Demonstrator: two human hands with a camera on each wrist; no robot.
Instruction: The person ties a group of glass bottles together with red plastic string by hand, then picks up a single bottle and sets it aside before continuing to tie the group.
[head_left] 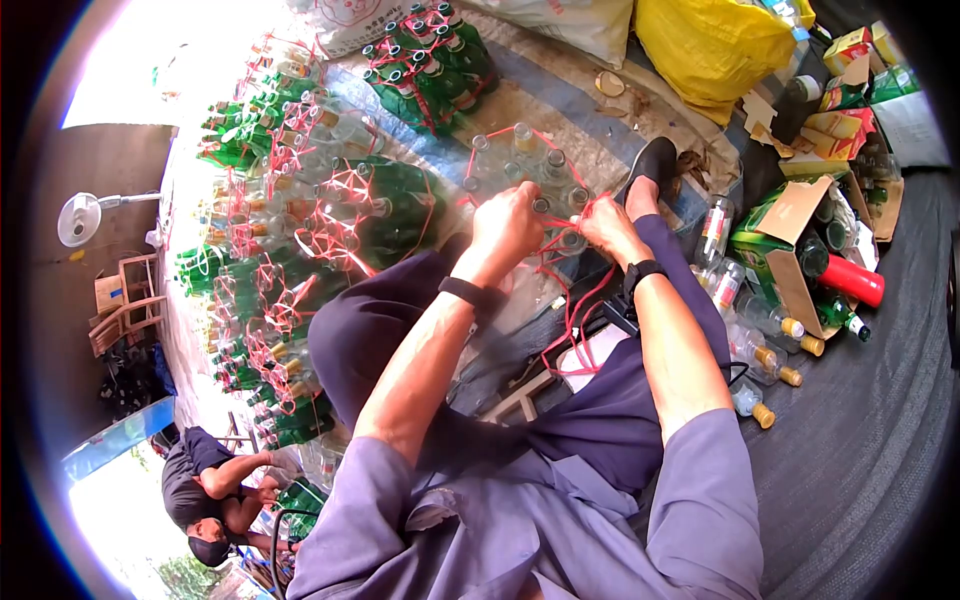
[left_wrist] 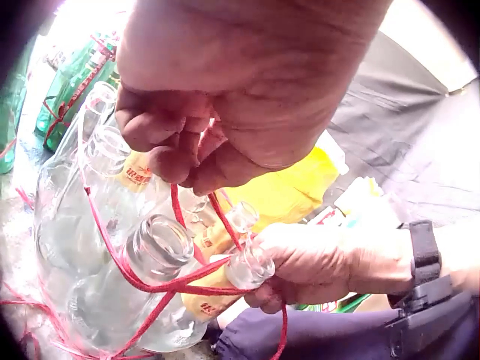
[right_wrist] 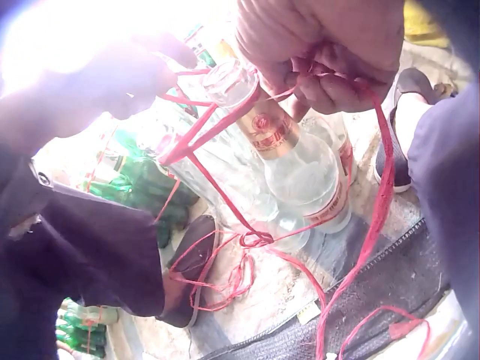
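Fingers (left_wrist: 161,142) of the left hand (head_left: 507,225) are curled tight, pinching red string (left_wrist: 176,287) just above a bundle of clear glass bottles (head_left: 545,175), while the right hand (head_left: 607,228) grips the same string beside one bottle neck (left_wrist: 251,266). The bundle stands on the ground between the person's legs. Beyond lie tied green bottles (head_left: 400,205); at the right, loose bottles (head_left: 760,340) beside a green carton (head_left: 790,250).
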